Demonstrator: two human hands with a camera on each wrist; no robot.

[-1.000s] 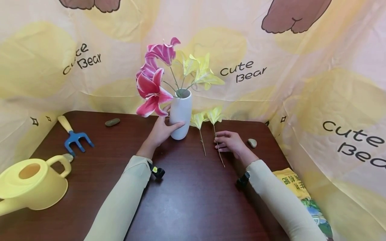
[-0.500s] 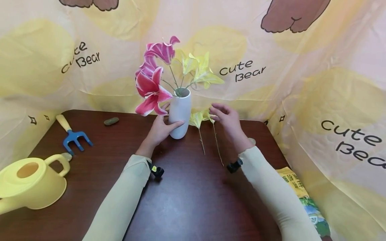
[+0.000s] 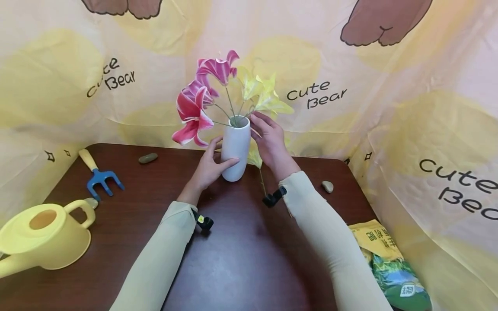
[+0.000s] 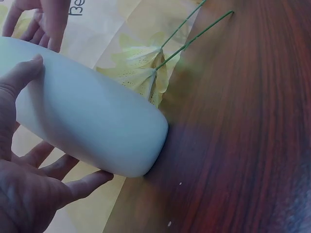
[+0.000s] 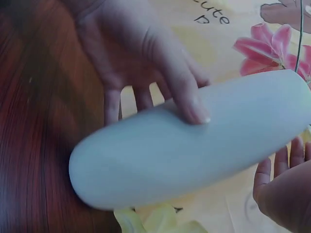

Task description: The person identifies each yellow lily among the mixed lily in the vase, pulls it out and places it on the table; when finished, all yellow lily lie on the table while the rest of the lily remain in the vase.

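Note:
A white vase [image 3: 235, 151] stands upright on the table and holds several artificial lilies: a red-pink lily [image 3: 190, 116], purple-pink lilies [image 3: 218, 71] and yellow lilies [image 3: 268, 97]. My left hand [image 3: 208, 168] grips the vase from the left, its thumb across the near side; the left wrist view shows its fingers [image 4: 87, 184] spread along the body. My right hand [image 3: 270, 140] is at the vase's right rim, fingertips right by a yellow lily's stem. In the right wrist view this hand [image 5: 286, 187] has fairly straight, loose fingers. Two more yellow lilies [image 4: 141, 73] lie behind the vase.
At left are a yellow watering can [image 3: 58, 242] and a blue hand fork [image 3: 102, 179]. Stones [image 3: 148, 158] lie at the back left and, as another stone [image 3: 327, 186], at right. A fertilizer bag [image 3: 393, 263] sits at the right edge. A printed cloth [image 3: 319, 129] hangs behind.
My right hand has left the lying yellow lily stem and moved up and left to the vase's rim. The left hand keeps holding the vase; the red-pink lily has shifted slightly left.

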